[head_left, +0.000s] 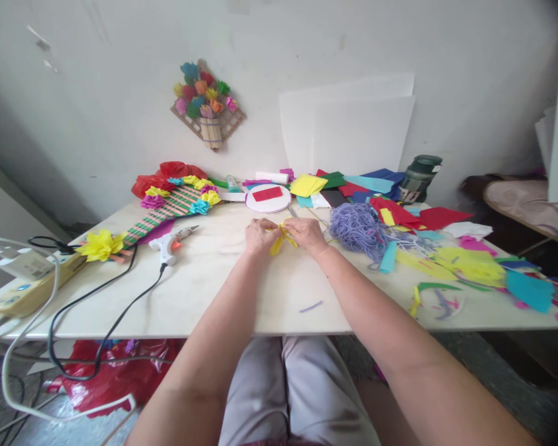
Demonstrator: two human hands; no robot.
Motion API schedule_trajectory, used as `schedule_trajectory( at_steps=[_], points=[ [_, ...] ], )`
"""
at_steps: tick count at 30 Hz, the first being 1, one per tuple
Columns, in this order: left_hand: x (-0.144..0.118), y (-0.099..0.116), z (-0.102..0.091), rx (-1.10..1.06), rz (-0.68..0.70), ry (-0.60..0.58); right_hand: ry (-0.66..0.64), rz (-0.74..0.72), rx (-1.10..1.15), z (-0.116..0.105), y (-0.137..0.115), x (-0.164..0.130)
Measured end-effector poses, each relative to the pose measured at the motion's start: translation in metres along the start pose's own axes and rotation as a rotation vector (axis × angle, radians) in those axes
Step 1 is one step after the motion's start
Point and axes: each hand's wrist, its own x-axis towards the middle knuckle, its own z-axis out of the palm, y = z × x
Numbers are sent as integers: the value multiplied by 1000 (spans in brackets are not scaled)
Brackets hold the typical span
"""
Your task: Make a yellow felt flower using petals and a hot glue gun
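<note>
Left hand (259, 237) is pinching one end of the yellow paper strip (281, 238), fingers pressed together on it, near the middle of the surface (242, 291), well back from the front edge. Right hand (308, 234) is pinching the other end, purple yarn (357, 228) lying just beside it. Judgement: keeping both pinches close to the centre and pulling evenly should be holding the folds tight.

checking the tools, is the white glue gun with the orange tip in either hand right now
No, the white glue gun lies on the table apart from both hands, which pinch a yellow folded paper piece.
</note>
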Motion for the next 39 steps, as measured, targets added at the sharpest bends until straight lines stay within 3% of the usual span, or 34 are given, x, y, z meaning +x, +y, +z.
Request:
schedule_trajectory(
  at_steps=[4, 9, 14, 26, 39],
  points=[
    [0, 2, -1, 7, -7, -27, 1, -21, -24, 0, 0, 0],
    [-1, -1, -1, -90, -112, -141, -12, -53, -84, 0, 1, -1],
    [0, -5, 0, -47, -137, -160, 3, -63, -80, 3, 2, -1],
    [-4, 6, -1, 183, -113, -50, -10, 254, 534, 17, 11, 1],
    [-6, 6, 3, 250, -26, -32, -7, 284, 597, 16, 10, 1]
  ],
)
